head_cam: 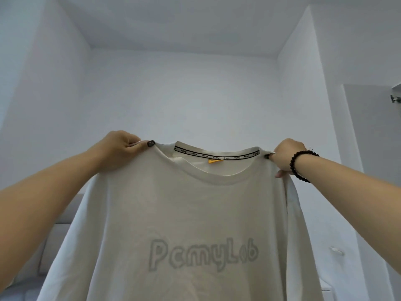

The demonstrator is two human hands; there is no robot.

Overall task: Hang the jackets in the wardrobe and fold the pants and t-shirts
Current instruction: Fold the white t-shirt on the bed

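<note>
A white t-shirt hangs spread out in front of me, its front toward the camera, with grey lettering across the chest and a yellow tag inside the collar. My left hand pinches the shirt's left shoulder beside the collar. My right hand, with a dark bead bracelet on the wrist, grips the right shoulder. Both arms are raised and stretched forward, holding the shirt taut at about the same height. The shirt's lower part runs out of the frame.
White walls and ceiling form an alcove behind the shirt. A grey padded surface, perhaps a sofa or headboard, shows at the lower left. A white cabinet door with a metal hinge stands at the right edge.
</note>
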